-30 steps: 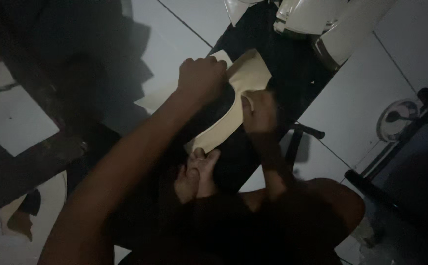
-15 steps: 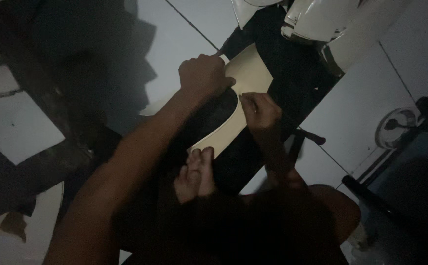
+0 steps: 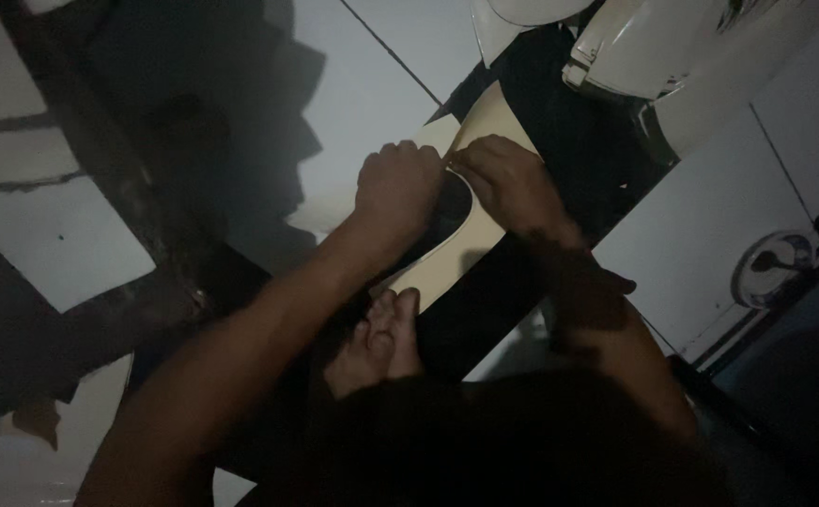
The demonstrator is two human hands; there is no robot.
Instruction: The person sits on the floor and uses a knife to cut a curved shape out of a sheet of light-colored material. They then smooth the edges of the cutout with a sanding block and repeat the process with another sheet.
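A curved beige pattern piece (image 3: 449, 268) lies on a dark sheet (image 3: 574, 150) spread over the floor. My left hand (image 3: 398, 188) is a closed fist resting on the middle of the piece. My right hand (image 3: 511, 180) is right beside it, fingertips pinched together at the piece's inner curved edge near the top. The dim light hides whether those fingers hold a small tool. A bare foot (image 3: 377, 343) presses on the lower end of the piece.
White curved plastic shells (image 3: 644, 47) lie at the top right on the dark sheet. A small fan (image 3: 771, 268) stands at the right. White sheets (image 3: 53, 244) and dark scraps lie at the left on the white tiled floor (image 3: 372, 84).
My right hand has slid up along the piece's inner curve from its middle to near the top, next to my left hand. The view has shifted slightly; my left fist stays on the piece.
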